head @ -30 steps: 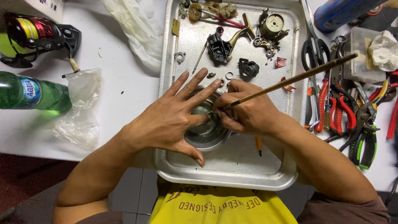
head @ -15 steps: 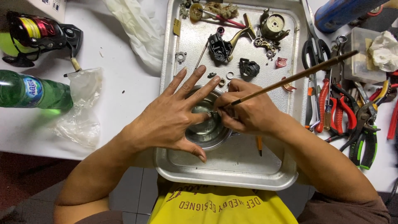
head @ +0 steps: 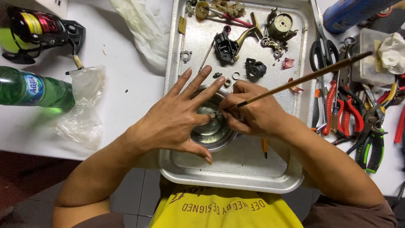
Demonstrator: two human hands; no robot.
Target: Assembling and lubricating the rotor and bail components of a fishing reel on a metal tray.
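**In the metal tray: reel stripped down, small part being brushed over the bowl**

At the near middle of the metal tray (head: 236, 179) a small steel bowl (head: 213, 133) is set, and both hands are held over it. The left hand (head: 177, 120) is laid flat across the bowl's left rim with fingers spread; a tiny metal part (head: 213, 114) appears to be steadied at its fingertip, though the exact contact cannot be told. The right hand (head: 253, 114) is closed in a pinch around a long thin brush (head: 303, 79), whose tip is brought to that part and whose handle slopes up toward the tray's far right edge.

Progress, as judged: disassembly appears largely done. Along the tray's far edge lie the black reel body (head: 225, 45), a round housing (head: 280, 25), a black piece (head: 255, 67) and loose washers (head: 235, 75), all apart from each other. Cleaning of single parts seems under way; most pieces look untouched, and reassembly is not begun. A complete fishing reel (head: 38, 29) lies at the worktop's far left corner, beside a green bottle (head: 36, 89). Pliers (head: 358, 122) are heaped along the right edge.
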